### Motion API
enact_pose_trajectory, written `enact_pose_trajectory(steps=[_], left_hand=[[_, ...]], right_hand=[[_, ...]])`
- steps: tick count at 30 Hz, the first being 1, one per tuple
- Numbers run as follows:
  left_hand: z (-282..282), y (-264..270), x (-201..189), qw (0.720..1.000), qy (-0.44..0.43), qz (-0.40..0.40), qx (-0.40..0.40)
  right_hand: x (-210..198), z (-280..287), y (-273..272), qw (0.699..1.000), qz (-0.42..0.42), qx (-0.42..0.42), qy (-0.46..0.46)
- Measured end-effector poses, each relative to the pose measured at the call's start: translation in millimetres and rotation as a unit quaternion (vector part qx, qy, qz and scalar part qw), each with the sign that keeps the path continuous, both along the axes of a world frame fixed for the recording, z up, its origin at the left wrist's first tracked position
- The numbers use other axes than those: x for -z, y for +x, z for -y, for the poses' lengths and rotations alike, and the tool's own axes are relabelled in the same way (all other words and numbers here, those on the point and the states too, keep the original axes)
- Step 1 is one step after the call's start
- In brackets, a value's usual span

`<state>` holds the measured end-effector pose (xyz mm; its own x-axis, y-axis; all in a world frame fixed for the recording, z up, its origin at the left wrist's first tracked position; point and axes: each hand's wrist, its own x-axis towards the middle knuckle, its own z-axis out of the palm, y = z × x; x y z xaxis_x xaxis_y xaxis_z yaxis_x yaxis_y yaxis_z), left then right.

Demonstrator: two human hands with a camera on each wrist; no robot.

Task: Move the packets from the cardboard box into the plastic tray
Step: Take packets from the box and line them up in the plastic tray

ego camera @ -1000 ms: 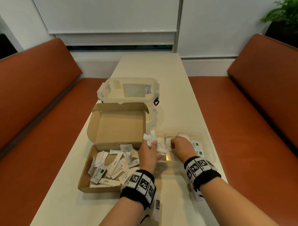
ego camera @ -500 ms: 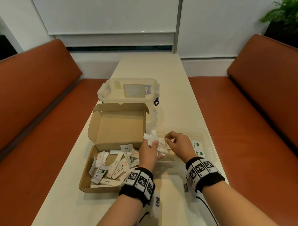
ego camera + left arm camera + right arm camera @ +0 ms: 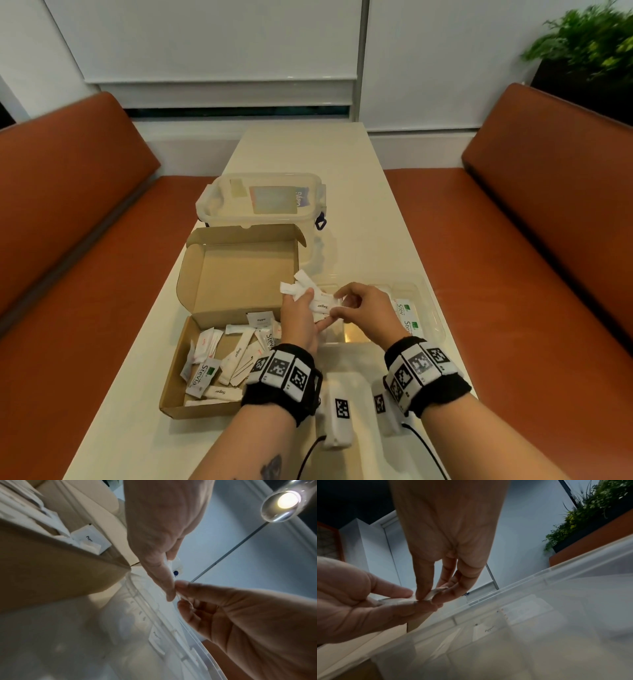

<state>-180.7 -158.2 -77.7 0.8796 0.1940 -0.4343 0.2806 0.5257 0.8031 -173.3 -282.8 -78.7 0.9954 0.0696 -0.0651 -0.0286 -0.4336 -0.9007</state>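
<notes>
The left hand (image 3: 298, 322) grips a fan of white packets (image 3: 301, 287) just above the near-left corner of the tray (image 3: 432, 308), its fingers curled round them so their ends stick up past the thumb. The right hand (image 3: 368, 311) meets it there, thumb and forefinger pinching the end of one packet marked "Sugar" (image 3: 323, 306) that the left hand also holds (the right wrist view shows the paper bent between the fingertips (image 3: 421, 595)). Both hands hang over the tray's left part; a few packets (image 3: 406, 313), two with green marks, lie inside it to the right of the hands. Left of the tray and almost touching it sits the box (image 3: 178, 394), its lid (image 3: 239, 274) standing open behind, with many packets (image 3: 219, 363) loose on its floor. Behind the tray, and behind the box lid, stands a lidded plastic tub (image 3: 263, 202). All rest on a narrow table (image 3: 342, 164), the tray's right rim close to the table's right edge, and bare tabletop stretches beyond the tub. Orange benches (image 3: 513, 257) flank the table on both sides.
</notes>
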Motion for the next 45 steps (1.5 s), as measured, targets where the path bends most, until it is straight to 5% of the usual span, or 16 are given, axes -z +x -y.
enact_pose_trajectory(steps=[7, 13, 20, 30, 35, 45], left_hand=[[-3.7, 1.7, -3.0, 1.0, -0.006, 0.006, -0.012], [-12.6, 5.7, -4.1, 0.999, 0.027, 0.005, -0.043], [-11.4, -0.9, -5.5, 0.993, 0.046, 0.005, 0.111], [-9.7, -3.2, -1.9, 0.984, 0.086, 0.06, 0.146], [-10.1, 0.1, 4.1, 0.982, 0.143, 0.058, 0.111], [-6.4, -1.0, -2.2, 0.98, 0.131, 0.065, 0.132]], right_hand=[[-2.5, -3.9, -3.6, 0.995, -0.037, -0.042, 0.085], [-8.5, 11.1, 3.4, 0.987, -0.033, 0.021, 0.158], [-28.5, 23.2, 17.9, 0.992, -0.034, -0.048, 0.111], [-18.9, 6.5, 23.8, 0.961, -0.052, 0.091, 0.256], [-8.7, -2.1, 15.0, 0.969, -0.075, 0.08, 0.221], [-24.2, -12.0, 23.9, 0.991, 0.028, 0.087, 0.099]])
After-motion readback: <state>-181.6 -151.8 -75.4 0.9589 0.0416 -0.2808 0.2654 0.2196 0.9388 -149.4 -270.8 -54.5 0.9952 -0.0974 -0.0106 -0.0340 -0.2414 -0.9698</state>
